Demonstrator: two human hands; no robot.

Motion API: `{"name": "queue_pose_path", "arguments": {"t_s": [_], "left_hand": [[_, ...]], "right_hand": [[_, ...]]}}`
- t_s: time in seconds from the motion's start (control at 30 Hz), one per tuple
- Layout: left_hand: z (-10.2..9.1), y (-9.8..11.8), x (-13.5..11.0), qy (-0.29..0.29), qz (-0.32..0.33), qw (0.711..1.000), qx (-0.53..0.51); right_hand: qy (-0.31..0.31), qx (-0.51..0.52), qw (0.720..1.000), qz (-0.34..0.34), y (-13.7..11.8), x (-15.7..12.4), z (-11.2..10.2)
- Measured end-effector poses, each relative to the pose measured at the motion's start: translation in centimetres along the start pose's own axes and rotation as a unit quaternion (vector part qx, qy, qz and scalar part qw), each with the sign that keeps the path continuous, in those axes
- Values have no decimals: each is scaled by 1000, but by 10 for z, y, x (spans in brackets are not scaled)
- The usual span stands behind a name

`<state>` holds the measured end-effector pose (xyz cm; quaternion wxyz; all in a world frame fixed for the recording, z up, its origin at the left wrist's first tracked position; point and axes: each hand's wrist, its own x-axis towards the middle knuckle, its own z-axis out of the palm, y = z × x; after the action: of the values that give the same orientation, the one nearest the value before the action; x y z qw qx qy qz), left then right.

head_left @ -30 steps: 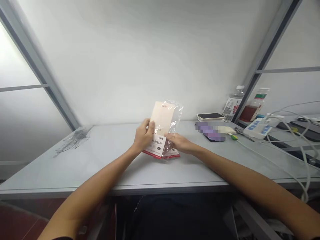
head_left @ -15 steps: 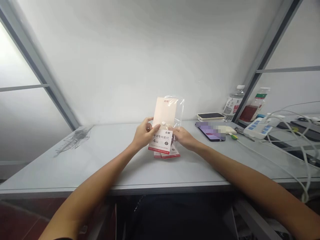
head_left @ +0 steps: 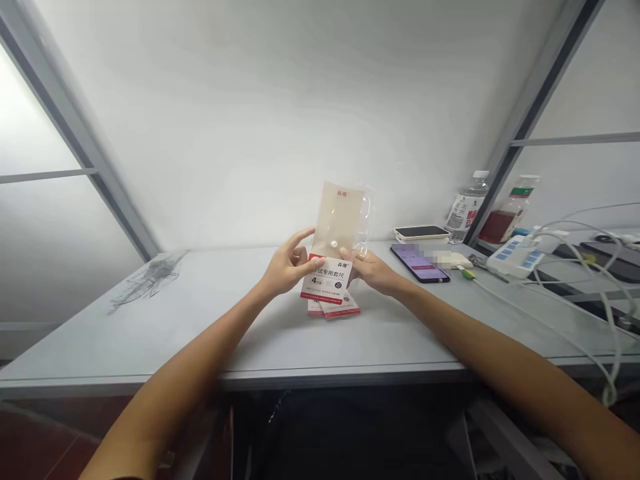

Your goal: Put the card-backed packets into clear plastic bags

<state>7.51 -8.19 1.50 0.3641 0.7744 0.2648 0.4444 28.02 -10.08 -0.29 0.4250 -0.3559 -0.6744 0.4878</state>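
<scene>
Packet (head_left: 340, 217) in a clear sleeve, beige with one white button: one is held up between your two hands, above the worktop (head_left: 200, 333) and in front of the wall. One white card (head_left: 327, 279) with red bands, printed with a 4 and a 20, shows at its lower end. Your left hand (head_left: 286, 268) grasps the packet from its left side, thumb laid on the card, index finger extended along the beige panel's edge. Your right hand (head_left: 374, 272) pinches it at the right edge, thumb in front; its other fingertips are largely hidden. Just below, two more white-and-red cards are counted, one left card (head_left: 315, 308) and one right card (head_left: 343, 307), overlapping on the worktop. To your right, count two phones, one dark-screened phone (head_left: 423, 233) and one lit phone (head_left: 419, 263), one power strip (head_left: 517, 255) and two bottles, one white-labelled (head_left: 465, 212) and one with red-brown contents (head_left: 500, 223). Compared with one second ago, you have the packet higher and further right; the card's upper red band now shows, and the left card below, then not distinguishable, is in sight. The phones, power strip and bottles match their earlier positions.
</scene>
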Motion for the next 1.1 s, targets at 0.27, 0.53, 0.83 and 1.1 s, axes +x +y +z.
{"name": "queue_pose_path", "arguments": {"t_s": [0.27, 0.53, 0.83, 1.1], "left_hand": [[-4, 2, 2, 39, 15, 999, 5], [0, 1, 2, -28, -28, 994, -102], [-2, -2, 4, -33, -65, 992, -102], [-1, 1, 0, -14, -65, 997, -26]], "right_hand": [[-14, -10, 1000, -6, -1, -3, 1], [-35, -23, 999, -32, 3, -2, -1], [-18, 14, 999, -25, 4, -2, -3], [27, -1, 998, -59, 3, 1, -5]]}}
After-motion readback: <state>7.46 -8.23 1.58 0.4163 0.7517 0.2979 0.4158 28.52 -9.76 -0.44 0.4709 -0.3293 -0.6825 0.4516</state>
